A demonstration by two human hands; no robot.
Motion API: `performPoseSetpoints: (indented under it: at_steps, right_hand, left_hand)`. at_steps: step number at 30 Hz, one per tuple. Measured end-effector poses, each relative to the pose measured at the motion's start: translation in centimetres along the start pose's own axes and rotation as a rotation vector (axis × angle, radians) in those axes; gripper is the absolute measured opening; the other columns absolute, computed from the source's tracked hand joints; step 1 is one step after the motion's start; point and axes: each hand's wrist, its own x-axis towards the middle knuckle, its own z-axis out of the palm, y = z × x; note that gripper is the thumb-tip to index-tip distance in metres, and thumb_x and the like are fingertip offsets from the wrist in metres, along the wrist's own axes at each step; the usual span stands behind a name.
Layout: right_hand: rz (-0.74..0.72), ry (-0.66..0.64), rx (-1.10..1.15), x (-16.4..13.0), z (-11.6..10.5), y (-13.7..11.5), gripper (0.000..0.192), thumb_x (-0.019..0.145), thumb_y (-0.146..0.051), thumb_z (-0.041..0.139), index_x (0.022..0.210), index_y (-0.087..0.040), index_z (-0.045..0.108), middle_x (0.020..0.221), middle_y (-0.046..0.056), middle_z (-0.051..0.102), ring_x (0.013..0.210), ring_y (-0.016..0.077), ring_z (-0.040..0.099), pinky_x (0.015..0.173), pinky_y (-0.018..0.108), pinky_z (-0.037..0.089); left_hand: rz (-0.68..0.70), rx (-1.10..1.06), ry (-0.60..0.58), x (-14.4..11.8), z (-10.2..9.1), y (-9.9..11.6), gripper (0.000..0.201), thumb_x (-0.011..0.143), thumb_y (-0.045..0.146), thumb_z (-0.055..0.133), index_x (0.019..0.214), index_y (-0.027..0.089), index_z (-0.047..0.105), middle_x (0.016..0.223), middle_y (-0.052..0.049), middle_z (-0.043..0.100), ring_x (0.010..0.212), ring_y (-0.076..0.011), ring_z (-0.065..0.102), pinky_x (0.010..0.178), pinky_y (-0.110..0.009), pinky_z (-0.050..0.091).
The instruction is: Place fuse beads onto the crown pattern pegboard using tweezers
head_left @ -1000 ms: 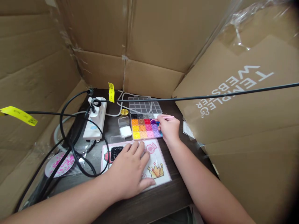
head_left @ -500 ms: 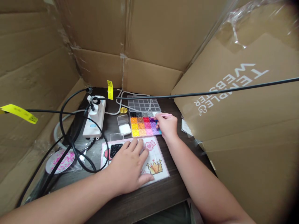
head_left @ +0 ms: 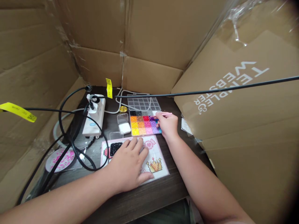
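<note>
both hands (head_left: 129, 165) low over dark table (head_left: 140, 202)

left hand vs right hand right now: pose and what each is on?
The left hand lies flat, palm down and fingers spread, on the pattern sheet; the right hand is curled in a pinch. The left hand holds nothing; the right hand grips thin pink tweezers. The left hand is nearer the camera; the right hand is farther back, at the right edge of the bead box. Both are bare and down at the dark table.
</note>
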Motion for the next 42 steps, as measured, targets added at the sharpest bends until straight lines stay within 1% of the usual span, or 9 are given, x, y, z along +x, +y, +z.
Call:
performPoseSetpoints:
  at_steps: [5, 8, 9, 11, 14, 16, 20, 24, 42]
  right_hand:
    - [-0.14, 0.019, 0.126, -1.3, -1.8, -2.3, 0.014, 0.068, -0.025, 0.075, 0.069, -0.013, 0.069, 0.058, 0.001, 0.067, 0.036, 0.0077, 0.048, 0.036, 0.022, 0.039]
    - [-0.247, -0.108, 0.032, -3.9, -4.2, -3.5, 0.017, 0.073, -0.028, 0.077, 0.077, -0.012, 0.072, 0.064, 0.003, 0.07, 0.041, 0.0087, 0.053, 0.041, 0.023, 0.044]
    - [-0.276, -0.108, -0.008, -5.1, -5.0, -3.7, 0.016, 0.074, -0.027, 0.077, 0.08, -0.013, 0.072, 0.065, 0.002, 0.071, 0.041, 0.0092, 0.054, 0.042, 0.023, 0.046]
    - [-0.315, -0.108, -0.075, -7.7, -6.6, -3.5, 0.015, 0.077, -0.026, 0.077, 0.086, -0.015, 0.073, 0.069, 0.003, 0.073, 0.045, 0.0106, 0.059, 0.044, 0.024, 0.049]
    - [-0.317, -0.259, -0.139, -10.8, -8.3, -2.3, 0.006, 0.081, -0.02, 0.073, 0.085, -0.017, 0.076, 0.08, 0.005, 0.077, 0.058, 0.0138, 0.068, 0.052, 0.025, 0.057]
    - [-0.292, -0.365, -0.145, -11.9, -8.8, -1.4, 0.006, 0.081, -0.017, 0.071, 0.081, -0.017, 0.077, 0.082, 0.006, 0.078, 0.068, 0.0159, 0.073, 0.058, 0.025, 0.06]
    - [-0.212, -0.466, -0.09, -12.0, -8.9, -0.4, 0.006, 0.078, -0.015, 0.073, 0.078, -0.019, 0.078, 0.08, 0.005, 0.079, 0.072, 0.0171, 0.075, 0.066, 0.025, 0.063]
    - [-0.143, -0.514, -0.11, -11.7, -8.8, -0.3, 0.005, 0.078, -0.019, 0.075, 0.074, -0.019, 0.078, 0.078, 0.006, 0.079, 0.07, 0.0182, 0.075, 0.065, 0.025, 0.063]
    - [-0.103, -0.482, -0.179, -11.9, -8.8, -0.1, 0.005, 0.076, -0.022, 0.077, 0.074, -0.019, 0.079, 0.076, 0.006, 0.078, 0.067, 0.0188, 0.075, 0.063, 0.025, 0.062]
  left_hand:
    - [0.013, 0.016, 0.001, 0.1, 0.0, 0.0, 0.074, 0.088, 0.073, 0.044, 0.129, 0.014, 0.06, 0.143, -0.026, 0.05, 0.131, -0.0427, 0.047, 0.105, -0.055, 0.039]
    - [0.018, 0.013, 0.007, 0.1, 0.0, 0.0, 0.073, 0.087, 0.072, 0.046, 0.127, 0.013, 0.061, 0.141, -0.025, 0.052, 0.131, -0.0428, 0.046, 0.104, -0.055, 0.04]
    - [0.019, 0.012, 0.01, 0.1, 0.0, 0.0, 0.073, 0.087, 0.072, 0.046, 0.127, 0.013, 0.061, 0.14, -0.025, 0.052, 0.131, -0.0428, 0.046, 0.104, -0.055, 0.04]
    - [0.021, 0.015, 0.015, 0.1, 0.1, -0.1, 0.074, 0.087, 0.072, 0.047, 0.129, 0.013, 0.06, 0.14, -0.024, 0.052, 0.132, -0.0428, 0.045, 0.104, -0.055, 0.04]
    - [0.03, 0.027, 0.016, 0.1, 0.2, -0.1, 0.075, 0.087, 0.072, 0.048, 0.131, 0.013, 0.059, 0.141, -0.024, 0.052, 0.132, -0.0423, 0.044, 0.104, -0.054, 0.039]
    - [0.034, 0.033, 0.011, 0.1, 0.2, -0.1, 0.074, 0.087, 0.072, 0.047, 0.131, 0.013, 0.059, 0.141, -0.024, 0.052, 0.133, -0.0421, 0.045, 0.105, -0.054, 0.039]
    - [0.029, 0.043, -0.005, 0.1, 0.1, -0.1, 0.074, 0.087, 0.072, 0.047, 0.132, 0.013, 0.058, 0.143, -0.025, 0.05, 0.133, -0.0426, 0.044, 0.105, -0.054, 0.039]
    - [0.026, 0.059, -0.017, 0.2, 0.1, 0.0, 0.075, 0.087, 0.072, 0.047, 0.134, 0.014, 0.057, 0.145, -0.025, 0.048, 0.135, -0.0427, 0.043, 0.105, -0.054, 0.039]
    - [0.027, 0.054, -0.031, 0.1, 0.1, 0.0, 0.075, 0.088, 0.073, 0.045, 0.133, 0.014, 0.057, 0.147, -0.026, 0.046, 0.135, -0.0435, 0.043, 0.105, -0.054, 0.039]
